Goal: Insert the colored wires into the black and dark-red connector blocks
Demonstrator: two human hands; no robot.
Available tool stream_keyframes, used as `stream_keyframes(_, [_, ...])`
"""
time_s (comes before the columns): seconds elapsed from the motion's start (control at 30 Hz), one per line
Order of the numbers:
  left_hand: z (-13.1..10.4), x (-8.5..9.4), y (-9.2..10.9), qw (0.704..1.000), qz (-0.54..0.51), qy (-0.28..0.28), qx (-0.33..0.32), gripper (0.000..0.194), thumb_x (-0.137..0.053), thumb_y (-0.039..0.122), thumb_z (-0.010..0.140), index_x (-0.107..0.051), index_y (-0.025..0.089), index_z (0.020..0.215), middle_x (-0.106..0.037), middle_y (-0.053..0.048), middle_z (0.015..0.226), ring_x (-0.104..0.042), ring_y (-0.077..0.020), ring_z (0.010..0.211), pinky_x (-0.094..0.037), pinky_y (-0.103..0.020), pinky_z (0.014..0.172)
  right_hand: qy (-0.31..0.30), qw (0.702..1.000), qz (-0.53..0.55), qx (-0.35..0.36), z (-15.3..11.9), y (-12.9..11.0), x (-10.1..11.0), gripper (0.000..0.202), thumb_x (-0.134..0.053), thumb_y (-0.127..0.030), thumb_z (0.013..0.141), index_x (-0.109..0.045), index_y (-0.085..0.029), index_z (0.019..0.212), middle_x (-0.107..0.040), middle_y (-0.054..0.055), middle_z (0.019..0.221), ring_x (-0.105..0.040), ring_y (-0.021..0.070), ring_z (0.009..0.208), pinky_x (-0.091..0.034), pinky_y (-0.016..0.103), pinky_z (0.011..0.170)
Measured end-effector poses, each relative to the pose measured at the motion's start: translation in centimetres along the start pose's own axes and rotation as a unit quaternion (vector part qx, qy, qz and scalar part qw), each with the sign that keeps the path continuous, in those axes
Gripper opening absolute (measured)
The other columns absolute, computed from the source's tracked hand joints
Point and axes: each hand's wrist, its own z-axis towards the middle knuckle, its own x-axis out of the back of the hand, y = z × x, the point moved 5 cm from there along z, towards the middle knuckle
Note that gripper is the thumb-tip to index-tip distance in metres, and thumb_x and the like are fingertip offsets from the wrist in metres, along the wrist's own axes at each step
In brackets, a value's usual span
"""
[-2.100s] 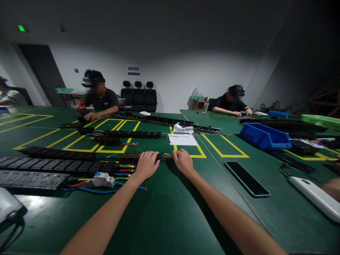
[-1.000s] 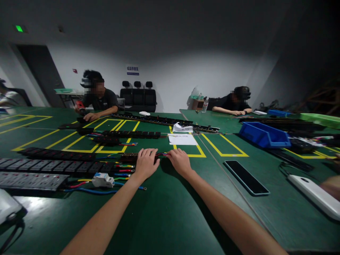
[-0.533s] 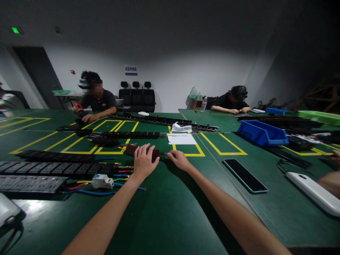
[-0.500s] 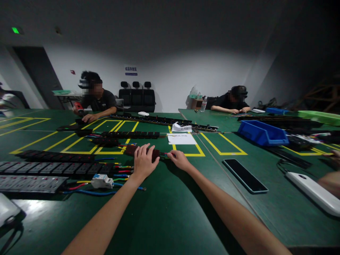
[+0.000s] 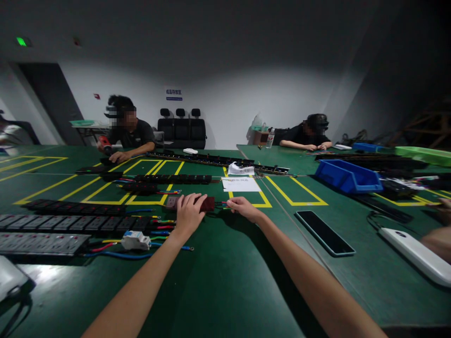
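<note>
A short dark-red socket block (image 5: 172,202) lies on the green table, its left end showing a pale outlet face. My left hand (image 5: 190,211) covers its middle from above, fingers curved over it and thumb along the near side. Thin coloured wires (image 5: 221,205) come out of the block's right end. My right hand (image 5: 243,208) pinches their ends between thumb and fingers. Left of my hands lie several long black socket strips (image 5: 70,222) with coloured leads. A white and blue breaker (image 5: 136,240) is wired to the nearest strip.
A phone (image 5: 324,232) and a white power bank (image 5: 416,256) lie to the right, near another person's arm. A blue bin (image 5: 348,176) stands farther back. Paper sheets (image 5: 241,184) lie ahead. Across the table, one person holds a red power tool (image 5: 104,143); another sits at the right.
The socket block has rolled, so its pale outlet face now shows at the left end. My left hand has shifted slightly left, and my right hand slightly right with the wires.
</note>
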Motion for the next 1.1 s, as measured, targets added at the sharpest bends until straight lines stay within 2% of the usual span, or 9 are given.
stream_keyframes(0.13, [-0.1, -0.3, 0.3, 1.000, 0.007, -0.006, -0.006, 0.054, -0.064, 0.019, 0.086, -0.055, 0.027, 0.138, -0.061, -0.009, 0.136, -0.051, -0.0305, 0.128, -0.033, -0.053, 0.114, 0.034, 0.999, -0.029, -0.008, 0.3, 0.3, -0.2, 0.049, -0.051, -0.062, 0.089, -0.066, -0.016, 0.082, -0.058, -0.001, 0.062, -0.048, 0.0121, 0.056, -0.032, 0.022, 0.054])
stream_keyframes(0.23, [-0.2, -0.7, 0.2, 1.000, 0.006, -0.015, 0.001, 0.049, -0.061, 0.021, 0.088, -0.057, 0.027, 0.136, -0.061, -0.010, 0.135, -0.051, -0.0307, 0.128, -0.036, -0.052, 0.111, 0.107, 0.986, -0.128, 0.017, 0.3, -0.3, -0.4, 0.035, -0.054, -0.046, 0.092, -0.069, -0.017, 0.079, -0.067, 0.002, 0.071, -0.058, 0.0152, 0.067, -0.038, 0.024, 0.062])
stream_keyframes(0.3, [-0.3, -0.9, 0.1, 1.000, -0.001, -0.020, -0.002, 0.046, -0.061, 0.028, 0.090, -0.058, 0.026, 0.136, -0.062, -0.011, 0.134, -0.052, -0.0308, 0.128, -0.037, -0.052, 0.111, 0.137, 0.970, -0.199, 0.015, 0.2, -0.7, -0.7, 0.029, -0.056, -0.040, 0.092, -0.071, -0.018, 0.079, -0.071, 0.003, 0.076, -0.063, 0.0166, 0.073, -0.039, 0.025, 0.065])
stream_keyframes(0.43, [-0.4, -1.2, 0.4, 0.999, -0.008, -0.028, -0.028, 0.051, -0.055, 0.048, 0.094, -0.056, 0.023, 0.139, -0.060, -0.013, 0.137, -0.051, -0.0318, 0.130, -0.034, -0.053, 0.113, 0.160, 0.940, -0.302, -0.017, -0.3, -1.2, -1.2, 0.028, -0.057, -0.040, 0.094, -0.074, -0.021, 0.084, -0.072, 0.004, 0.081, -0.064, 0.0174, 0.076, -0.038, 0.025, 0.064])
stream_keyframes(0.57, [-0.4, -1.8, 0.6, 0.998, -0.006, -0.051, -0.040, 0.050, -0.049, 0.048, 0.097, -0.055, 0.024, 0.141, -0.056, -0.013, 0.144, -0.047, -0.0314, 0.137, -0.032, -0.054, 0.116, 0.227, 0.905, -0.360, -0.017, -1.1, -1.7, -0.9, 0.023, -0.056, -0.037, 0.095, -0.072, -0.022, 0.090, -0.068, 0.007, 0.095, -0.062, 0.0185, 0.087, -0.038, 0.026, 0.065])
stream_keyframes(0.73, [-0.5, -2.4, 0.3, 0.997, -0.009, -0.064, -0.037, 0.051, -0.047, 0.047, 0.098, -0.052, 0.025, 0.143, -0.052, -0.013, 0.150, -0.043, -0.0312, 0.142, -0.031, -0.054, 0.118, 0.296, 0.882, -0.345, -0.121, -1.8, -0.8, 0.4, 0.022, -0.051, -0.029, 0.095, -0.072, -0.021, 0.096, -0.067, 0.009, 0.098, -0.062, 0.0201, 0.087, -0.040, 0.027, 0.065])
stream_keyframes(0.83, [-0.5, -2.5, 0.2, 0.997, -0.009, -0.072, -0.041, 0.054, -0.047, 0.049, 0.097, -0.049, 0.025, 0.146, -0.048, -0.013, 0.153, -0.041, -0.0317, 0.144, -0.030, -0.055, 0.118, 0.290, 0.874, -0.351, -0.170, -1.9, -0.5, 0.7, 0.026, -0.049, -0.031, 0.095, -0.073, -0.021, 0.092, -0.069, 0.009, 0.093, -0.064, 0.0205, 0.081, -0.039, 0.027, 0.062])
stream_keyframes(0.93, [-0.4, -2.6, 0.2, 0.996, -0.010, -0.080, -0.042, 0.057, -0.046, 0.051, 0.098, -0.047, 0.025, 0.148, -0.047, -0.013, 0.154, -0.040, -0.0325, 0.145, -0.030, -0.055, 0.118, 0.249, 0.883, -0.363, -0.162, -1.7, -0.5, 0.8, 0.031, -0.046, -0.033, 0.097, -0.073, -0.021, 0.089, -0.072, 0.010, 0.089, -0.064, 0.0194, 0.073, -0.037, 0.027, 0.059])
stream_keyframes(1.1, [-0.4, -2.7, 0.1, 0.996, -0.009, -0.083, -0.042, 0.055, -0.043, 0.050, 0.099, -0.046, 0.026, 0.149, -0.048, -0.011, 0.153, -0.041, -0.0311, 0.144, -0.030, -0.054, 0.119, 0.185, 0.909, -0.342, -0.148, -1.4, 0.1, 1.5, 0.036, -0.042, -0.034, 0.098, -0.073, -0.022, 0.085, -0.073, 0.009, 0.086, -0.065, 0.0210, 0.075, -0.033, 0.027, 0.057])
